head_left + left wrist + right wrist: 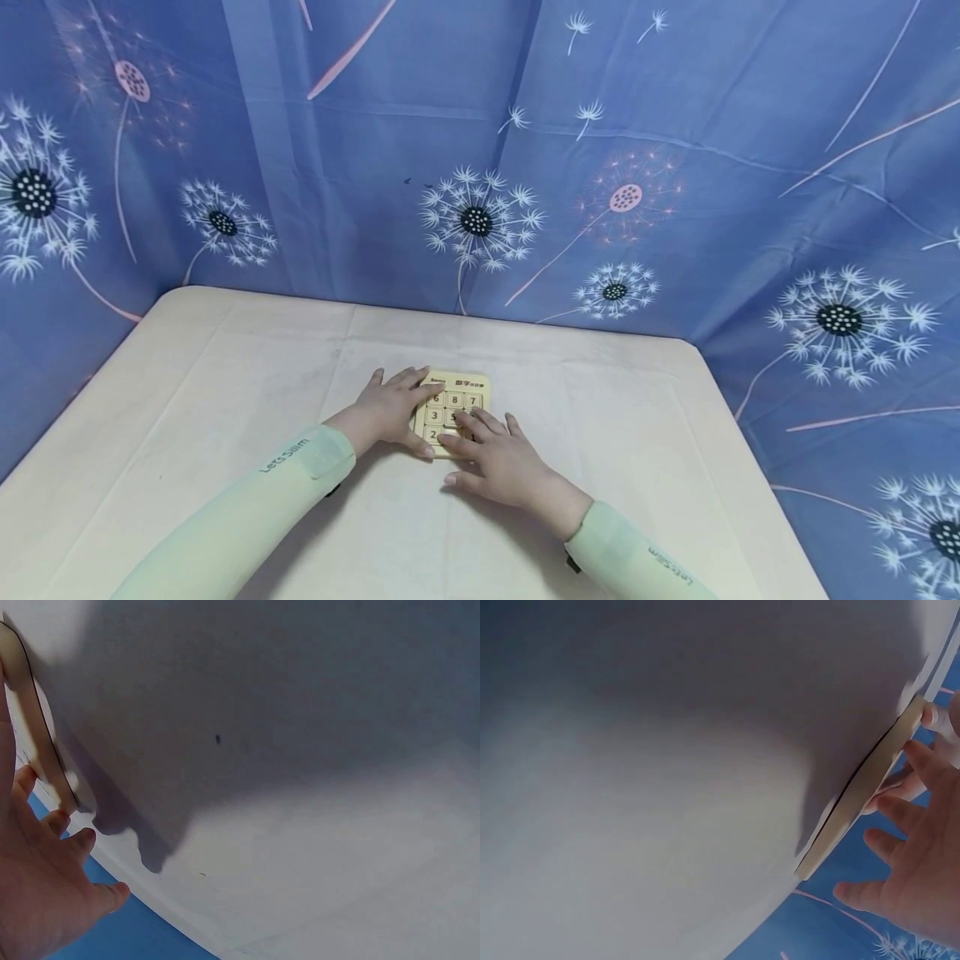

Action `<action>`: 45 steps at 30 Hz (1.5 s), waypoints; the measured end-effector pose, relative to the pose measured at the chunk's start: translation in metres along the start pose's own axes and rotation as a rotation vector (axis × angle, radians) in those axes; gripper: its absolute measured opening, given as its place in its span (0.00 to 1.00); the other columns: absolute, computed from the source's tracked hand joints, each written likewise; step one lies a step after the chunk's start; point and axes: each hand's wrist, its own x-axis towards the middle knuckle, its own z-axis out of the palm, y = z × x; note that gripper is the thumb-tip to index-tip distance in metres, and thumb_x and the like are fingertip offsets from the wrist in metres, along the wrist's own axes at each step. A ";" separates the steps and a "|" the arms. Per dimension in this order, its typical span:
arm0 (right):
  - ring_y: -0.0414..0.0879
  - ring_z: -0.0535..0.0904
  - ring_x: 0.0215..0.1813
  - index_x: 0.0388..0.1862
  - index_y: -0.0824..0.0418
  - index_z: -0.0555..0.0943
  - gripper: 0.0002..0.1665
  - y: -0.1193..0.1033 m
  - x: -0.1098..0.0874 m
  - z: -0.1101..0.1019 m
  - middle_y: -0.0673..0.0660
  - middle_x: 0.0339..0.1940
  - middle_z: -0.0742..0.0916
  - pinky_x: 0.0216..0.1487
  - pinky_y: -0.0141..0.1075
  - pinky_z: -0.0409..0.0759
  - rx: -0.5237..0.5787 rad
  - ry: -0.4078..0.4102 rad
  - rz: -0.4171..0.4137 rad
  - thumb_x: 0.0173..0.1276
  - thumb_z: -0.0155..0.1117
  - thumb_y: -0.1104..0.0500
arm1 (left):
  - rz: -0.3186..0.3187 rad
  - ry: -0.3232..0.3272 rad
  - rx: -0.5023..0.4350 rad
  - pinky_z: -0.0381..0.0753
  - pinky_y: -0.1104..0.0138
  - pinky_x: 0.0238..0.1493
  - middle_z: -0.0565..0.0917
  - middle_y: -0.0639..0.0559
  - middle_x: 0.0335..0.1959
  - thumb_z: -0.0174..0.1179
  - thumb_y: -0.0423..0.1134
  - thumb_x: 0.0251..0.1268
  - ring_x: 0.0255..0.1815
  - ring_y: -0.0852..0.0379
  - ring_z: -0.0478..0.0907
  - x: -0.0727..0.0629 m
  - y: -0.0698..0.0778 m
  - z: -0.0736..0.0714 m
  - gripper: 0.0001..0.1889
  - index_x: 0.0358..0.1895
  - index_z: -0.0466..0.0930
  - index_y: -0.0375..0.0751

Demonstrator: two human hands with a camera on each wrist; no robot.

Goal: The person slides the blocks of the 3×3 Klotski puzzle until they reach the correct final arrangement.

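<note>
A pale yellow number sliding puzzle [454, 400] lies flat on the table, its numbered tiles set in a square frame with dark printed characters along the top. Its left side is held by my left hand [390, 410], thumb at the lower left corner and fingers at the upper left. My right hand [506, 462] reaches over the lower right part, fingertips touching the tiles and hiding some of them. Both wrist views show the puzzle's edge [41, 735] [862, 787] side-on, with the spread fingers of my left hand [45, 877] and right hand [922, 855] beside it.
A pale cloth covers the table [300, 342]. Behind it and along its sides hangs a blue curtain [360, 217] with a dandelion print. Light green sleeves [247, 500] cover both forearms.
</note>
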 end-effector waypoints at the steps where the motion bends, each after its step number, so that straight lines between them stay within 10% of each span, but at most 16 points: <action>1: 0.59 0.59 0.84 0.76 0.38 0.71 0.36 0.000 0.000 0.000 0.55 0.84 0.66 0.77 0.73 0.59 0.004 -0.005 0.003 0.73 0.55 0.31 | 0.000 0.001 -0.001 0.47 0.32 0.82 0.54 0.43 0.85 0.75 0.69 0.43 0.85 0.38 0.52 0.000 0.000 0.000 0.59 0.81 0.59 0.54; 45: 0.62 0.59 0.84 0.74 0.40 0.74 0.33 0.011 -0.009 0.000 0.57 0.83 0.68 0.76 0.75 0.58 0.038 0.026 0.006 0.73 0.58 0.34 | -0.014 -0.017 -0.005 0.45 0.32 0.83 0.53 0.44 0.86 0.75 0.70 0.42 0.86 0.39 0.51 -0.002 0.003 -0.004 0.60 0.81 0.59 0.55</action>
